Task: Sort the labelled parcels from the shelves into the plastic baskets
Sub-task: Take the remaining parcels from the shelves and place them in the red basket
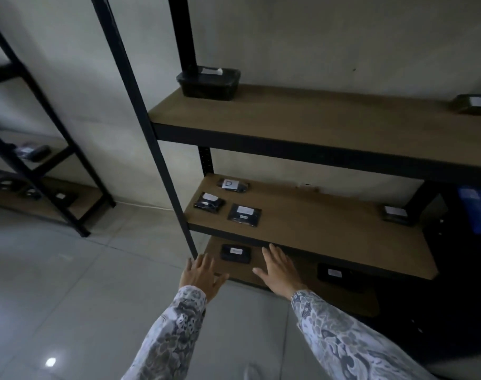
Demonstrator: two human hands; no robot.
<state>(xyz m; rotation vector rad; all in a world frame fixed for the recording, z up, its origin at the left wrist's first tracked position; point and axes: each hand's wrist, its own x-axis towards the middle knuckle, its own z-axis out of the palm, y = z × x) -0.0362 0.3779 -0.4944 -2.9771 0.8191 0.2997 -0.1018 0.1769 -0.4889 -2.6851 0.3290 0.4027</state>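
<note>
1. Both hands reach down toward the bottom shelf (pixel 261 266) of a dark metal rack. Left hand (pixel 202 275) has its fingers spread and grasps nothing; right hand (pixel 279 270) is flat, fingers straight, also empty.
2. Between the two hands, slightly beyond them, lies a small black parcel (pixel 235 252) with a white label — near both, touched by neither.
3. More labelled parcels sit on the middle shelf (pixel 329 229) above, one marked D (pixel 232 185); another dark parcel (pixel 334 274) lies to the right on the bottom shelf. No plastic basket can be clearly made out.
4. Risk, as a judgement: the middle shelf's front edge hangs just over the right hand, so lifting could knock knuckles or parcel against it.
5. Dim light makes labels hard to read — a parcel could be sorted wrongly.
</note>
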